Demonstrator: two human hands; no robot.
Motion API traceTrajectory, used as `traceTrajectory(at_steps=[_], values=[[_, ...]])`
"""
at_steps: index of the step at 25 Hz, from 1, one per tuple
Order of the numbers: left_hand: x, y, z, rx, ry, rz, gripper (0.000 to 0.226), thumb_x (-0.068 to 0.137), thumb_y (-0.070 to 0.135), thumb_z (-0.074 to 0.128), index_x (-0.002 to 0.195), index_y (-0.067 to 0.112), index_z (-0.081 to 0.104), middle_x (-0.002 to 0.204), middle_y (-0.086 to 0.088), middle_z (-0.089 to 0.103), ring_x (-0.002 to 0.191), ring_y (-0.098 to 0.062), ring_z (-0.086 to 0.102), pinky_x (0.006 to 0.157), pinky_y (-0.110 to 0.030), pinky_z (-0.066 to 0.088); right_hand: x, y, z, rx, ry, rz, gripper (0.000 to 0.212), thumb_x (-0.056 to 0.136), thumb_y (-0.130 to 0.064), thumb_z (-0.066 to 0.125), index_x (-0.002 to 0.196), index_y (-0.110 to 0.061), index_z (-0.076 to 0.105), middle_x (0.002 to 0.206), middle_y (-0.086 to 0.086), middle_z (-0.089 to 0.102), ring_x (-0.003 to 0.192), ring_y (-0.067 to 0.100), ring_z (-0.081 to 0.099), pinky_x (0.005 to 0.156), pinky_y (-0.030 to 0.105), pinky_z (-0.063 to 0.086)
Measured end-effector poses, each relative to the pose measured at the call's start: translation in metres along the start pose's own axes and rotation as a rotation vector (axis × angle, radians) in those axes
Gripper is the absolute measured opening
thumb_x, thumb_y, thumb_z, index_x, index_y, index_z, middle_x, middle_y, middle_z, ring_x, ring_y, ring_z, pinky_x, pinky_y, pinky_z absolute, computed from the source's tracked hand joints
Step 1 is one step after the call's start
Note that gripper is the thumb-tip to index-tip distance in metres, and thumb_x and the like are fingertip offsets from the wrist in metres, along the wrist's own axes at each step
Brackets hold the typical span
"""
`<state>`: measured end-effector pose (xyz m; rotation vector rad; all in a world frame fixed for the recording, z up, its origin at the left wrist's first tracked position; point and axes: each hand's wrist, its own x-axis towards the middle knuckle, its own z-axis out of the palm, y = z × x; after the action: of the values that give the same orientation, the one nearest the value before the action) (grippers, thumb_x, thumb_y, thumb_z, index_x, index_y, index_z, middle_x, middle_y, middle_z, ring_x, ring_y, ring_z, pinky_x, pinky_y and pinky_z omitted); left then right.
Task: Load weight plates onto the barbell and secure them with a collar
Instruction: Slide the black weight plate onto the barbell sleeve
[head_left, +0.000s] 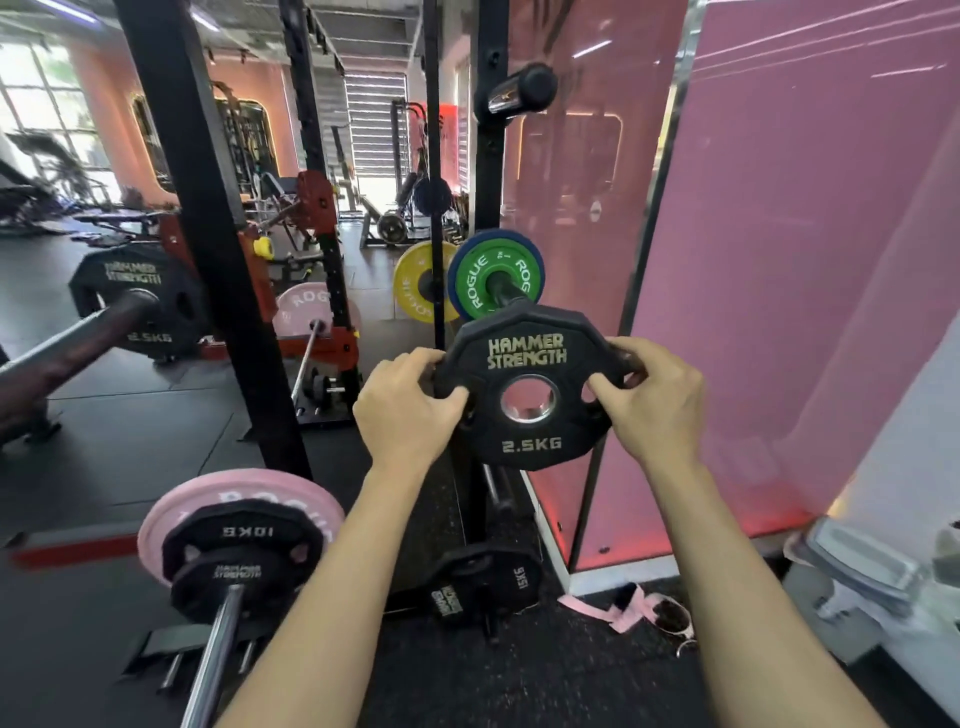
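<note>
Our left hand (410, 410) and right hand (652, 402) grip opposite edges of the 2.5 kg plate (530, 387), held upright. The barbell sleeve (218, 654), already carrying plates, lies low to our left, nearer the left hand, its axis pointing toward us.

Pretty bright overall, with daylight blowing out the windows (47, 104) at far left and the roller door (375, 130) down the back. Ceiling strip lights streak as glare across the pink panel (779, 208), and a red glow runs along its base. Wide-angle bends the rack upright (208, 234), and the left edge and bottom-right corner are smeared soft.
</note>
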<state>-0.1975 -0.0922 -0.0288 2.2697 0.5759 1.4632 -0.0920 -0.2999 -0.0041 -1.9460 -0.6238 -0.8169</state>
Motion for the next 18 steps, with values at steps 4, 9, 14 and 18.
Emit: traceTrajectory(at_steps=[4, 9, 14, 18], values=[[-0.015, 0.014, -0.032, 0.019, 0.013, 0.004, 0.030, 0.063, 0.034, 0.076, 0.093, 0.027, 0.073, 0.075, 0.010, 0.068, 0.073, -0.017, 0.062, 0.065, -0.037, 0.053, -0.019, -0.014, -0.026, -0.031, -0.011, -0.042, 0.035, 0.066, -0.019, 0.074, 0.100, -0.026, 0.072, 0.079, -0.005, 0.071, 0.064, 0.015, 0.061, 0.065, 0.031, 0.052], [-0.057, 0.020, -0.074, 0.087, 0.006, -0.015, 0.031, 0.062, 0.040, 0.072, 0.091, 0.029, 0.072, 0.076, 0.011, 0.069, 0.075, -0.013, 0.063, 0.065, -0.027, 0.049, -0.052, -0.023, -0.043, 0.006, -0.047, -0.067, 0.036, 0.065, -0.023, 0.069, 0.100, -0.027, 0.072, 0.082, -0.006, 0.071, 0.066, 0.017, 0.062, 0.066, 0.031, 0.052], [-0.095, -0.004, -0.133, 0.194, -0.018, -0.100, 0.035, 0.063, 0.046, 0.067, 0.092, 0.028, 0.072, 0.075, 0.011, 0.069, 0.073, -0.011, 0.064, 0.059, -0.026, 0.049, -0.087, -0.053, -0.020, 0.130, -0.163, -0.067, 0.037, 0.067, -0.020, 0.071, 0.103, -0.027, 0.072, 0.088, -0.005, 0.073, 0.074, 0.019, 0.065, 0.072, 0.038, 0.055], [-0.095, -0.042, -0.196, 0.305, 0.064, -0.203, 0.035, 0.059, 0.050, 0.069, 0.090, 0.033, 0.070, 0.073, 0.015, 0.066, 0.066, -0.006, 0.061, 0.056, -0.017, 0.039, -0.111, -0.109, 0.019, 0.205, -0.212, -0.115, 0.037, 0.066, -0.023, 0.077, 0.101, -0.032, 0.070, 0.083, -0.006, 0.071, 0.075, 0.023, 0.066, 0.066, 0.031, 0.049]])
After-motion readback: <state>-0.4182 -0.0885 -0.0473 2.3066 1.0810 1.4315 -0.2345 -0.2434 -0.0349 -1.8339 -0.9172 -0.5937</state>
